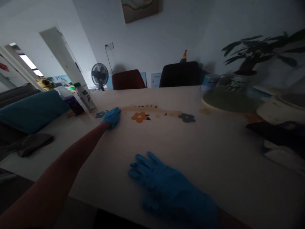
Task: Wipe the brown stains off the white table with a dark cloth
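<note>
A pale tabletop (152,140) printed with flowers and the upside-down word "Flower" spreads before me. My left hand (112,117), in a blue rubber glove, is stretched far out and rests palm down on it, beside a printed blue flower. Its fingers look laid flat, and nothing shows in them. Closer to me, my right hand (164,181) wears a matching blue glove. Those fingers are extended and slightly spread above or on the tabletop, holding nothing; the thumb side is blurred. An orange printed flower (139,117) lies just right of my left hand.
A white spray can with a green cap (84,97) and a purple bottle (74,105) stand at the far left. A dark grey cloth (35,143) lies at the left edge. On the right are a round green mat (228,100), a potted plant (240,78) and a white pot (274,109).
</note>
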